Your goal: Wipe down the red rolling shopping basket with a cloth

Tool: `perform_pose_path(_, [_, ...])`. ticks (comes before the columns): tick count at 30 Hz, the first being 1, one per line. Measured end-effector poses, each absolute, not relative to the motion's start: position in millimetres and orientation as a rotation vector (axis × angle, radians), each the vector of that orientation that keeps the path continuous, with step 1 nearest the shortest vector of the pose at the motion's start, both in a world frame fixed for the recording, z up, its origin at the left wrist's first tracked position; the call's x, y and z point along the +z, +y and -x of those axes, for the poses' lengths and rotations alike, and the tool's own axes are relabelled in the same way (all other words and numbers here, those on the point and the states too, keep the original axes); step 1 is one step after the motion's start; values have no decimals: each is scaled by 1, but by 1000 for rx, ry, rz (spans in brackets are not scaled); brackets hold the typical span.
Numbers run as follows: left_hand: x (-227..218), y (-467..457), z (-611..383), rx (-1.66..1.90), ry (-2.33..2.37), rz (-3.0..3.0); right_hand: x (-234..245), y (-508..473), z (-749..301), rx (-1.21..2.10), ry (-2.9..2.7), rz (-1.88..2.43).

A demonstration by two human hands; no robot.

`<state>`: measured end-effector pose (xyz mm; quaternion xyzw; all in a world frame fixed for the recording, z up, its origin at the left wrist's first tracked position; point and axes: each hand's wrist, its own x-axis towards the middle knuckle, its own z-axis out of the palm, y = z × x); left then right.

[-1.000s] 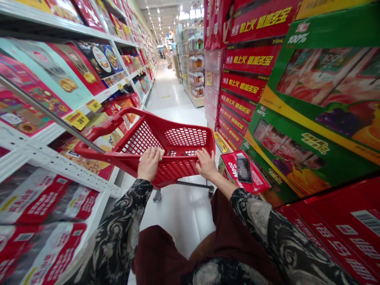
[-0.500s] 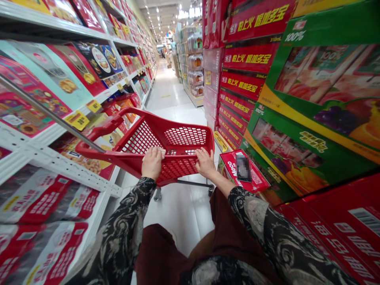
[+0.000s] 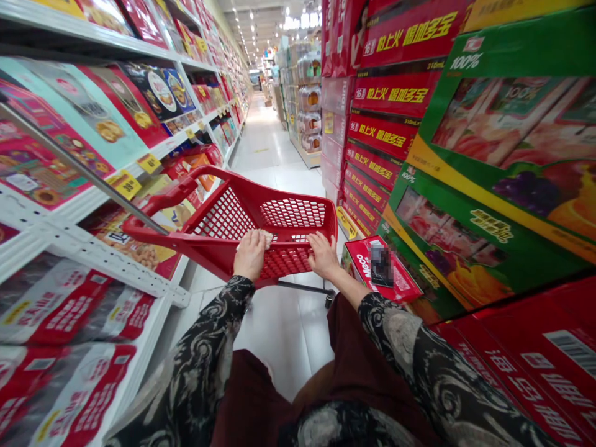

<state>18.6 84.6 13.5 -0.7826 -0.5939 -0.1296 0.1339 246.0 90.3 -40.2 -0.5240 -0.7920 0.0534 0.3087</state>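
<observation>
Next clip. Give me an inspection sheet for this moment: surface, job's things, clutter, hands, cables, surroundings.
Surface: pale glossy aisle floor, running ahead between the displays.
Job's things: red basket trolley, mesh walls, no goods visible inside.
Clutter: red carton lying flat just right of the trolley, on a low stack.
Hands: left hand and right hand, both curled over the trolley's near rim.
Cables: nothing seen.
Surroundings: left shelves of boxed snacks with yellow price tags; red drink cartons and green juice cartons stacked on the right.
</observation>
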Motion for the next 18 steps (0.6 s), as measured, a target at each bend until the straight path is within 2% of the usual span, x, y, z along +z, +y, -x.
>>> perform_pose_path(5, [6,84,-42,-324,-1597,2341,-38,88,-248,154,-2107,1392])
perform_pose_path(13, [17,83,-11,-370,-1843,2213,-42,91,-249,136,-2104,1398])
perform_pose_path(16, [15,82,-31,-524,-1868,2340,-41,91,-249,146,-2101,1394])
perform_pose_path(18, [15,84,-47,-765,-1905,2397,-36,87,-247,141,-2080,1394])
